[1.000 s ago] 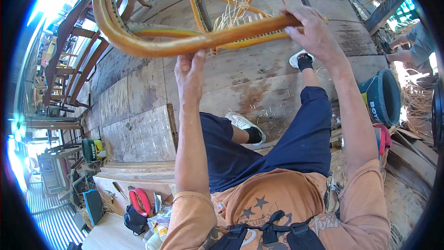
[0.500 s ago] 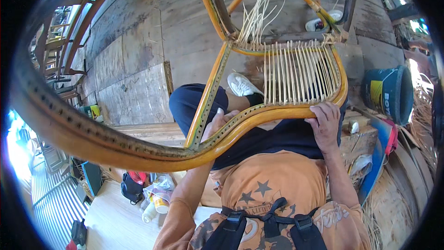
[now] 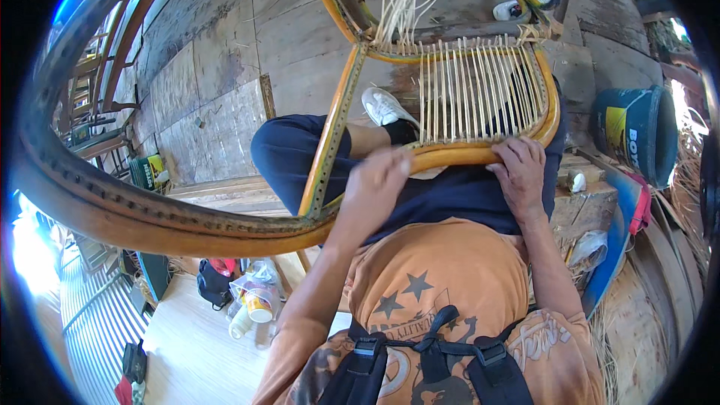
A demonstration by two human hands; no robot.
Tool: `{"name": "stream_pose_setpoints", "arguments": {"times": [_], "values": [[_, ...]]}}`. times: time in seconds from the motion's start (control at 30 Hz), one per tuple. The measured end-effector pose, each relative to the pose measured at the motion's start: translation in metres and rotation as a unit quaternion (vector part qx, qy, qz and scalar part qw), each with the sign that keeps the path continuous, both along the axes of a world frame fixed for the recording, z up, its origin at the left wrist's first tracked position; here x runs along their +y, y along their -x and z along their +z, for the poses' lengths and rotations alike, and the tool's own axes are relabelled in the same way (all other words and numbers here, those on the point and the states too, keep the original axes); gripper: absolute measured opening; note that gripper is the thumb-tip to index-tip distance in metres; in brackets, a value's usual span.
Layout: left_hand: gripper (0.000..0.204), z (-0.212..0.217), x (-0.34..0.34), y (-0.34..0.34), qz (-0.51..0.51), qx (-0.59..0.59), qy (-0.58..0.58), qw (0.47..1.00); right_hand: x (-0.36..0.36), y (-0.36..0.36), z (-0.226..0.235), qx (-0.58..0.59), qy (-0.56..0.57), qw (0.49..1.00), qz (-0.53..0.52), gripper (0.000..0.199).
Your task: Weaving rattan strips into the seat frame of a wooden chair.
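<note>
Across my lap lies a curved rattan chair frame (image 3: 202,244), yellow-brown and varnished, with a row of small holes along its rails. Pale cane strands (image 3: 469,90) run side by side over the right part of its seat opening. More loose strands (image 3: 405,4) stick up in a bunch at the far rail. My right hand (image 3: 519,171) wraps over the near rail, below the strands. On that same rail, farther left, is my left hand (image 3: 379,184), smeared by motion; its fingers look bent, but whether they hold anything cannot be made out.
A dark green bucket (image 3: 634,135) stands on the right of the wooden floor (image 3: 202,67). Wooden chair parts (image 3: 112,67) lean at the far left. Lower left, a clear bag of containers (image 3: 256,300) sits beside a black bag (image 3: 215,285). A blue board (image 3: 611,247) is at my right.
My left hand has come up from beneath the near rail to over it, moving right. The chair frame has shifted slightly toward the far side and left. My right hand stays on the rail.
</note>
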State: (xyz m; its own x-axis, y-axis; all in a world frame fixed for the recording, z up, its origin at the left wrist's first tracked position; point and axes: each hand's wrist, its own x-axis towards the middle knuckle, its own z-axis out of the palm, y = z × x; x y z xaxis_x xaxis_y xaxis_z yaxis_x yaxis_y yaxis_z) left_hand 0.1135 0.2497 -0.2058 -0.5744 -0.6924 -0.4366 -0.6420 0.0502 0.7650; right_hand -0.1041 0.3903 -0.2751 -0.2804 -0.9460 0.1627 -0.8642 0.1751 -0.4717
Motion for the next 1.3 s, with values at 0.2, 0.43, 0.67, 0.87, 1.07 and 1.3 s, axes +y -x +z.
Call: {"name": "stream_pose_setpoints", "arguments": {"times": [0.2, 0.43, 0.67, 0.87, 1.07, 1.3], "values": [[0.034, -0.069, -0.04, 0.041, 0.126, -0.062, -0.153, 0.978, 0.0, -0.005, 0.0, -0.017, -0.013, 1.0, -0.02, 0.035], [0.013, -0.103, -0.049, 0.042, 0.131, -0.009, -0.357, 0.925, 0.002, -0.003, -0.002, -0.001, -0.015, 1.0, -0.013, 0.038], [0.01, -0.094, -0.051, 0.044, 0.116, 0.016, -0.4, 0.909, 0.0, -0.006, 0.0, 0.015, -0.024, 1.0, -0.006, 0.038], [0.01, -0.105, -0.052, 0.042, 0.106, 0.031, -0.433, 0.894, -0.001, -0.008, 0.0, 0.035, -0.047, 0.998, 0.0, 0.038], [0.011, -0.114, -0.051, 0.043, 0.116, 0.03, -0.442, 0.889, -0.001, -0.007, 0.001, 0.042, -0.052, 0.998, 0.008, 0.038], [0.01, -0.118, -0.051, 0.041, 0.087, 0.023, -0.417, 0.904, 0.0, -0.008, 0.001, 0.041, -0.049, 0.998, 0.008, 0.038]]}}
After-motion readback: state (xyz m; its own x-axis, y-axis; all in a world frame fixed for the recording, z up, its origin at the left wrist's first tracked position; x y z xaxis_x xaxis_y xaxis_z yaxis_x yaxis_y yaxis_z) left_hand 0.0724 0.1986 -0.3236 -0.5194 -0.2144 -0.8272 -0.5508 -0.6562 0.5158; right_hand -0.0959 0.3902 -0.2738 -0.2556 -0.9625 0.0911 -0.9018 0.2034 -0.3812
